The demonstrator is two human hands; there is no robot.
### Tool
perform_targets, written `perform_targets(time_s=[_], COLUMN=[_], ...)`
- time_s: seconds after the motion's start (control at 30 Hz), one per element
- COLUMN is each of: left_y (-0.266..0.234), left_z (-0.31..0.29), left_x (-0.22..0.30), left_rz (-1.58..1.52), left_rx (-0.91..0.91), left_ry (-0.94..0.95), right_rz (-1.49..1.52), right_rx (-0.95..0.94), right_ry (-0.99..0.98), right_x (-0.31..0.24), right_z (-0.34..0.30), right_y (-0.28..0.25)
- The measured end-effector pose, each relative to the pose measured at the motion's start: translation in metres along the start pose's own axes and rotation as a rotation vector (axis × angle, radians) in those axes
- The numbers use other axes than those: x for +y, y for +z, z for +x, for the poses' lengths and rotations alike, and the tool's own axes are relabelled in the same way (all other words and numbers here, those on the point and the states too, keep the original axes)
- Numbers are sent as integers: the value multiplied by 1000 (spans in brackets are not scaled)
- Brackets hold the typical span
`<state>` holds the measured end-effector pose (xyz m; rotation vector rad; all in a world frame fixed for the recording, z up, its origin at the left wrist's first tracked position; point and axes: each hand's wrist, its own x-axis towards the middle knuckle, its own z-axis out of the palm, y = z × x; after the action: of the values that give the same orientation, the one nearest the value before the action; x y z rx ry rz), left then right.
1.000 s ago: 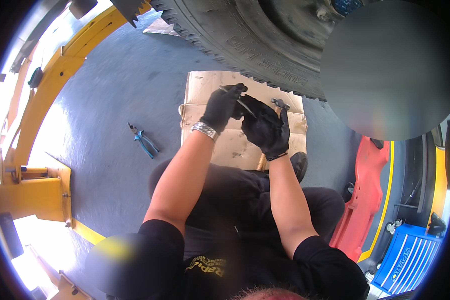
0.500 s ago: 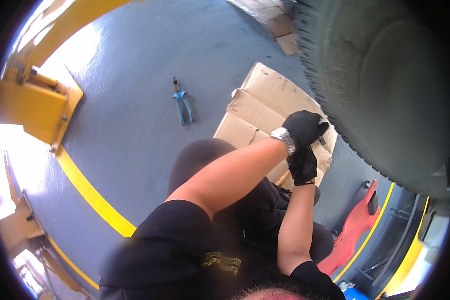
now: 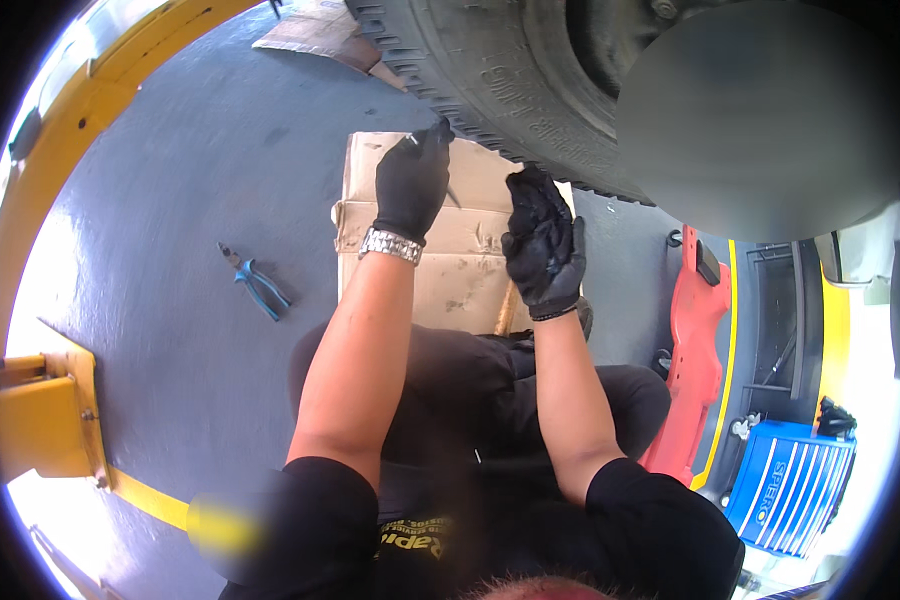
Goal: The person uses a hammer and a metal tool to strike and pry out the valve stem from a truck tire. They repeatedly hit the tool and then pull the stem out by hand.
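My left hand point(image 3: 411, 188), in a black glove with a metal-banded watch at the wrist, hovers over the far part of a flattened cardboard sheet point(image 3: 460, 285). Its fingers are closed; a thin dark tip shows beside them, but what it belongs to is unclear. To the right, my right hand point(image 3: 548, 272), also black-gloved, is turned palm up with curled fingers. Crumpled black material lies at its fingers, and I cannot tell it from the glove. Just beyond both hands is the tread of a large tyre point(image 3: 530, 110).
Blue-handled pliers point(image 3: 256, 283) lie on the grey floor to the left. A red creeper board point(image 3: 697, 340) is at the right, near a blue drawer cabinet point(image 3: 795, 485). A yellow steel frame point(image 3: 45, 405) stands at far left. More cardboard point(image 3: 320, 35) lies beyond.
My hands, together before, are now apart, the left one farther away and the right one turned palm up. The view has swung, bringing more of the tyre and the blue cabinet into sight.
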<state>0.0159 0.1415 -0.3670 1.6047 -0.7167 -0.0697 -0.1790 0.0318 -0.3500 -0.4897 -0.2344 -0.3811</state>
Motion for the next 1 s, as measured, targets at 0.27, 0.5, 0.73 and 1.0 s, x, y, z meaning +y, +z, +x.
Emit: perform_targets(time_s=[0.27,0.5,0.73,1.0], left_y=[8,8,21,23], left_z=[-26,-30,-33,-25], left_x=[27,57,10,28], left_rz=[-270,-428,-322,-263], left_rx=[-554,-621,-572,-647], left_ry=[-369,-490,-208,-278], right_rz=[277,-41,-264,-65], right_rx=[-43,425,356,444], right_ry=[56,-47,86,-39], right_x=[-13,-10,-15,-1], right_z=[3,4,-27,-33], right_y=[-37,1,-51,-51])
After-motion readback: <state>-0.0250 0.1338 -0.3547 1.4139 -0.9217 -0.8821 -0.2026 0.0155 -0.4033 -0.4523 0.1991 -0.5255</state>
